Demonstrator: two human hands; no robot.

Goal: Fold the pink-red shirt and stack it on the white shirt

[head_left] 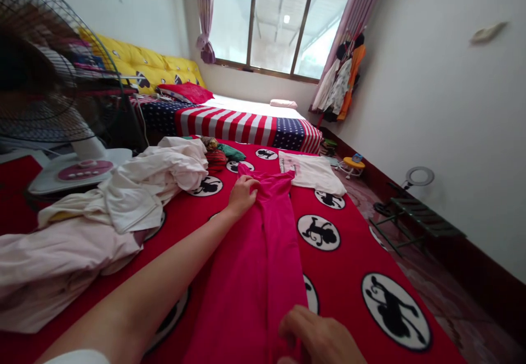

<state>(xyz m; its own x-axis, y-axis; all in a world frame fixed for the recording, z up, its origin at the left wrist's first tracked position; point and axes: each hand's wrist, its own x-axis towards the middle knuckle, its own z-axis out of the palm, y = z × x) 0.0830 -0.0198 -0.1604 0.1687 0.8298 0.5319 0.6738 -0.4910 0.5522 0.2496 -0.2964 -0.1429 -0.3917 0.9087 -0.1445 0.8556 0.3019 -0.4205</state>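
A bright pink garment (283, 243) lies lengthwise on the red bed cover, with a long fold down its middle; whether it is a dress or trousers I cannot tell. My left hand (243, 195) reaches to its far end, fingers curled closed on the cloth near the left edge. Low in the view, my right hand (322, 336) hovers over or rests on the garment's near right side. Its fingers are bent, with a gap between thumb and forefinger. A folded white garment (314, 172) lies just beyond the far right corner of the pink one.
Piled white and pale clothes (135, 188) cover the left side of the red patterned bed cover (349, 265). A fan (82, 166) stands at far left. Beyond is a second bed (246, 128) under the window. A green folding stool (423, 216) stands on the floor at right.
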